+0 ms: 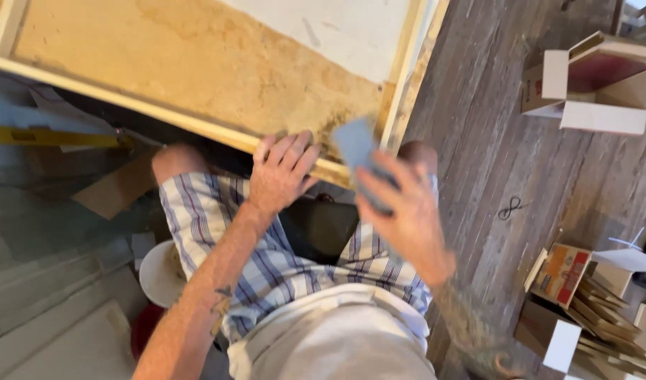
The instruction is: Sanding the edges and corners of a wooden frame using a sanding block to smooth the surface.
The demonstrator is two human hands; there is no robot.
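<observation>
left hand [284, 172] rests flat, fingers spread, on the frame [196, 127] edge; right hand [400, 211] grips a grey block [354, 144] just beside. panel part tan, part white.

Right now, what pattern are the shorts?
The shorts are plaid, white with blue and red stripes; head view.

Two hands [284, 172], one sanding block [356, 144], one frame [196, 127].

Looks like a home workshop or renovation space. Large wood-framed panel [217, 70] with a rough sandy coating, worn plank floor [492, 141], yellow spirit level [48, 135] lying at left, open cardboard boxes [590, 84] and stacked flat packages [597, 309] scattered on the floor.
</observation>
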